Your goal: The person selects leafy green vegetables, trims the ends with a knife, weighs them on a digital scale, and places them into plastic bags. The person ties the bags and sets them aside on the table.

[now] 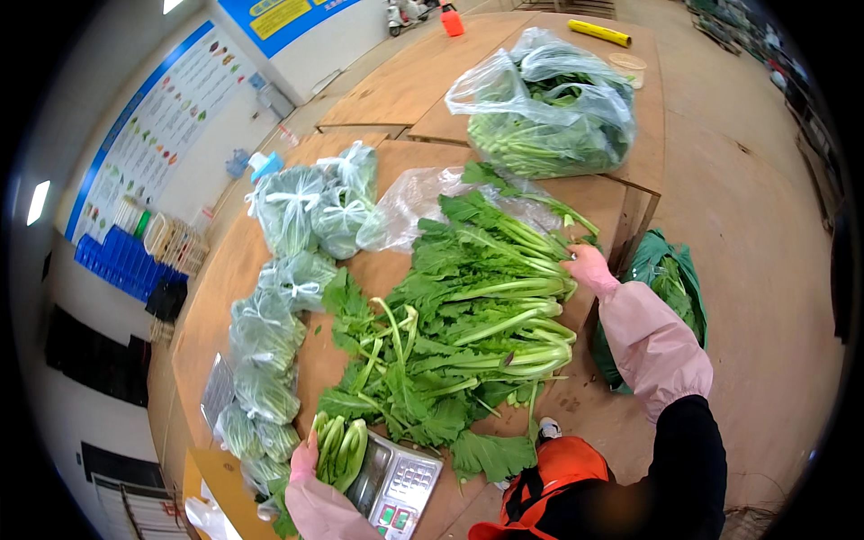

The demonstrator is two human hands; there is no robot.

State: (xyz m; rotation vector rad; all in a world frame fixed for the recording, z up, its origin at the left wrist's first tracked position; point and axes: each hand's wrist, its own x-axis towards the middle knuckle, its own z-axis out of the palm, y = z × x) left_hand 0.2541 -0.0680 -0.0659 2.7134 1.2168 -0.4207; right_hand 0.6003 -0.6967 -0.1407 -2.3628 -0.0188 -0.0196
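A large heap of long-stemmed leafy greens [468, 306] is spread over the wooden table, stem ends mostly toward the right. My right hand [589, 268], in a pink sleeve cover, is closed at the heap's far right stem ends; what its fingers pinch is too small to make out. At the near left, my left hand [304, 457] grips a small bunch of greens [340, 452] at its side. That bunch lies on the metal pan of a digital scale [409, 477] with a keypad, and part of the hand is hidden behind the sleeve.
Several knotted clear bags of greens [270, 333] line the table's left side. A big open bag of greens [558, 135] stands far right, near a yellow roll [599, 33]. Clear plastic sheeting [409, 211] lies mid-table. Below the right edge sits a green sack [670, 288].
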